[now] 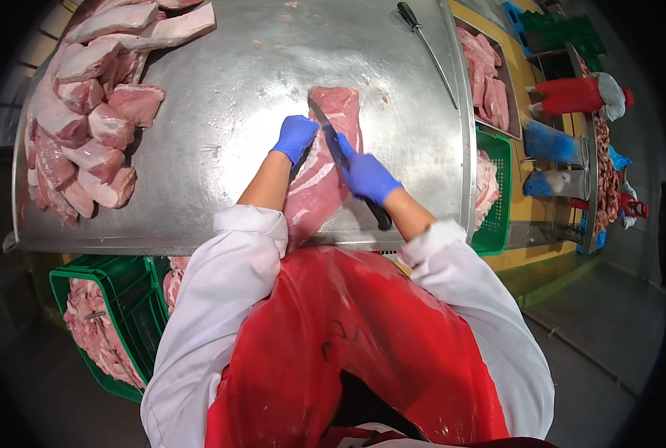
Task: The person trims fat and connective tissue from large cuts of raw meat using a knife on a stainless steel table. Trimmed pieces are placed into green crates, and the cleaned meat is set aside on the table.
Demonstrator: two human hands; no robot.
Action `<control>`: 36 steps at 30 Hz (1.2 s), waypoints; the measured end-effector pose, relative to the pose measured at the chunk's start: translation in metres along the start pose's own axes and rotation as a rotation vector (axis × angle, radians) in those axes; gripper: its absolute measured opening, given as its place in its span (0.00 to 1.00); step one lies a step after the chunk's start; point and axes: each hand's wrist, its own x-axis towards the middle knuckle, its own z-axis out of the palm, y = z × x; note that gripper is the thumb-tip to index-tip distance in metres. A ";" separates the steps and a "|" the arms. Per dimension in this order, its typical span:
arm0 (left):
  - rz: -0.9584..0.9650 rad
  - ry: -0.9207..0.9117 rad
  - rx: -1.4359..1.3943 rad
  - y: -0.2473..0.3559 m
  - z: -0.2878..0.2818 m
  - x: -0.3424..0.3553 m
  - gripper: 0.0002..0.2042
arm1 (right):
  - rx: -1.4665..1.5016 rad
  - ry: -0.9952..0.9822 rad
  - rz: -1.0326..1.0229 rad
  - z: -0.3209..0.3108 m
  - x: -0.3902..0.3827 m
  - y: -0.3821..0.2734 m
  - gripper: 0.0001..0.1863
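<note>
Left hand (295, 139) and right hand (368, 176) work close together, fingers (345, 143) curled, forearms (266, 184) angled inward.

White glare patches the metal table (221, 97); edges bend.

Dark, handwritten-looking marks (339, 328) stand on the front of the red apron (273, 373), toward six o'clock; no words or numbers can be read.
</note>
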 end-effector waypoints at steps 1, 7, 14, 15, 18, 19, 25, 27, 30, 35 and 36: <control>-0.011 0.015 -0.090 0.007 0.003 -0.005 0.09 | 0.035 0.005 0.010 -0.001 0.017 0.001 0.42; 0.063 0.111 -0.045 -0.017 -0.003 0.006 0.12 | 0.025 0.017 -0.018 0.008 0.032 -0.007 0.37; -0.013 0.129 -0.566 0.021 -0.013 -0.027 0.06 | 0.155 -0.033 -0.021 0.007 0.044 -0.003 0.39; -0.015 0.133 -0.678 0.024 -0.014 -0.031 0.04 | 0.189 -0.064 0.001 0.000 0.058 -0.008 0.40; -0.076 0.116 -0.697 0.027 -0.024 -0.041 0.03 | 0.033 -0.008 -0.112 0.018 0.027 0.008 0.40; -0.088 0.103 -0.776 0.020 -0.027 -0.043 0.03 | -0.029 0.015 -0.153 0.018 0.000 0.012 0.40; 0.066 0.132 -0.810 0.046 -0.026 -0.064 0.04 | 0.192 -0.091 -0.071 -0.002 0.019 -0.002 0.38; 0.097 0.170 -0.728 0.046 -0.029 -0.062 0.03 | 0.203 -0.100 -0.093 0.000 0.020 -0.002 0.38; -0.062 0.170 -0.910 0.034 -0.057 -0.077 0.05 | 0.193 -0.293 -0.093 -0.003 -0.047 0.007 0.39; -0.111 0.312 -0.346 -0.047 -0.087 -0.096 0.05 | 0.541 -0.350 -0.017 -0.045 -0.140 0.024 0.41; -0.103 0.321 -0.067 -0.040 -0.087 -0.102 0.05 | 0.567 -0.270 0.014 -0.045 -0.134 0.026 0.41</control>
